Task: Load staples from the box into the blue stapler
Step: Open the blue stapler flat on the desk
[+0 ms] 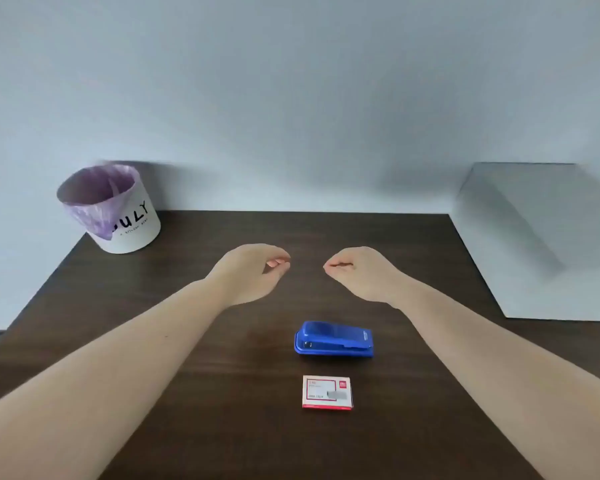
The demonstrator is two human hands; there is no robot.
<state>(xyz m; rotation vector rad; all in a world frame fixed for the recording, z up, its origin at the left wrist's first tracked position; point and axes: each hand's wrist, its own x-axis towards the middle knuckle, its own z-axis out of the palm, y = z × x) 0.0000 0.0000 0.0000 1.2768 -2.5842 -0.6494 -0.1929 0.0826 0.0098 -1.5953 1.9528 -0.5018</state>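
A blue stapler (334,340) lies closed on the dark wooden table (222,393), lengthwise left to right. Just in front of it, nearer me, sits a small white and red staple box (327,392), closed and flat. My left hand (253,275) and my right hand (359,271) hover over the table beyond the stapler, facing each other with a gap between them. Both have their fingers curled loosely inward and hold nothing. Neither hand touches the stapler or the box.
A white bin (113,209) with a purple liner stands at the table's back left corner. A grey white block (541,244) borders the table on the right. A plain wall rises behind the table's far edge.
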